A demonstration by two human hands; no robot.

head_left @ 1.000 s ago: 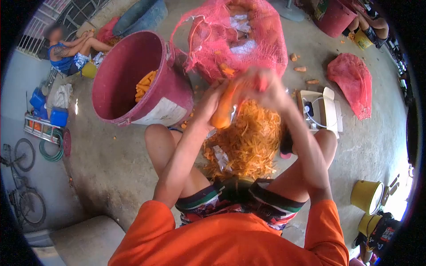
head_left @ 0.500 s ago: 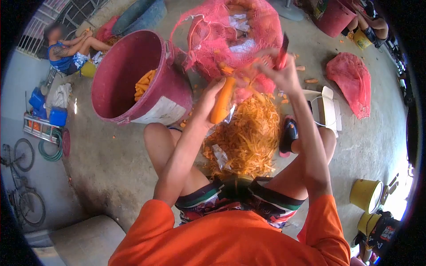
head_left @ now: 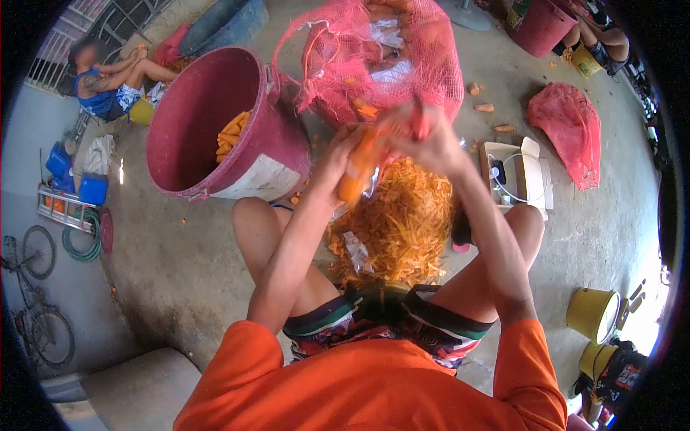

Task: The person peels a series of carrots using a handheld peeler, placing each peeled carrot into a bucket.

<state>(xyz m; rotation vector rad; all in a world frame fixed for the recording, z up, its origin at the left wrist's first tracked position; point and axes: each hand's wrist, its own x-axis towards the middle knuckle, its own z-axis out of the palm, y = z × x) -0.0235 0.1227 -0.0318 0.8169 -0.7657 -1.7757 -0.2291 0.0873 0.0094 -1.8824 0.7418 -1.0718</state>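
My left hand [head_left: 336,165] is wrapped round an orange carrot [head_left: 357,169], held tilted above a heap of carrot peelings [head_left: 406,219]. Close against the carrot's upper end is my right hand [head_left: 431,144], blurred by motion. Its fingers are closed on a red-handled knife [head_left: 420,123], whose dark blade is smeared in this view. Whether the blade touches the carrot cannot be made out. Just beyond both hands lies a pink mesh sack [head_left: 438,79] with carrots and scraps of paper in it.
To the left stands a large maroon bucket [head_left: 277,154] with several peeled carrots [head_left: 231,138]. A cardboard box [head_left: 532,172] and a pink sack [head_left: 568,133] lie at right. Loose carrots [head_left: 484,108] dot the floor. Another person [head_left: 108,86] sits at far left.
My right hand has swung left and inward with the knife, from out to the right back to the carrot's upper end. My left hand still holds the carrot in nearly the same place.
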